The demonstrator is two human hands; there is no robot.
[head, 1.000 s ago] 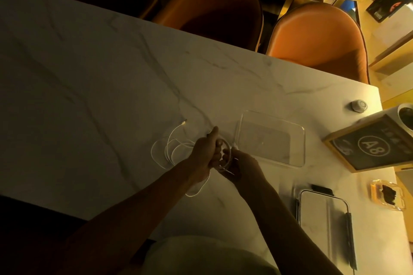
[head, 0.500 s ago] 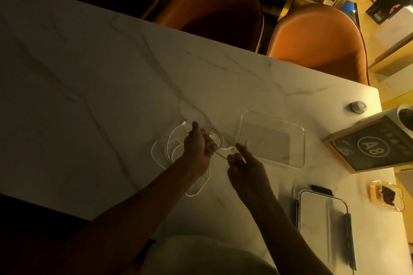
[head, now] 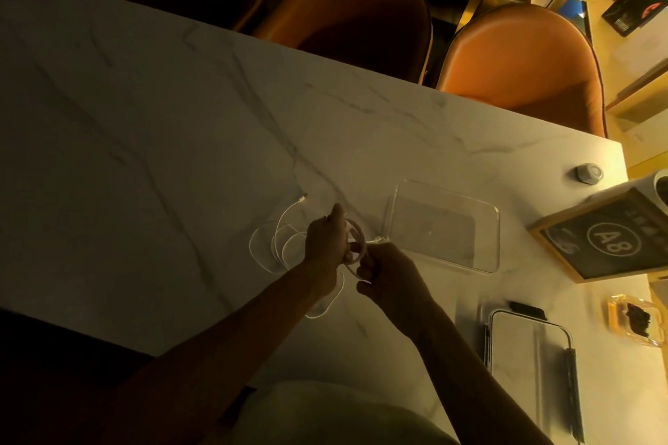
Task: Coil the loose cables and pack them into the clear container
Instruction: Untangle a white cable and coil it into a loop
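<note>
on the marble table (head: 151,163), dim warm light, left to right:

far left: broad bare stretch of marble, running out to the left frame edge and back to the far edge under the chairs (head: 524,58).

loose cables (head: 285,246): thin white loops lying flat on the marble just left of the hands, one plug end (head: 303,196) pointing away toward the far edge, one loop trailing back under the left forearm toward the near edge.

left hand (head: 325,242): fingers clenched on a small coil (head: 356,246) of white cable, thumb up, held just above the table.

right hand (head: 388,275): touching the same coil from the right, fingers curled and pinching the cable; a short plug end sticking out between the hands toward the container.

clear container (head: 497,238): rectangular, open, nothing seen inside, sitting just right of the hands, near corner close to the coil but apart from it.

lid (head: 531,354): clear, dark clips on its edges, lying near the table's near-right side, well apart from the container.

right edge: framed sign marked a8 (head: 611,240), small round object (head: 589,173) by the far corner, small orange-tinted case (head: 630,318); little free marble there, open room mostly between container and lid.
</note>
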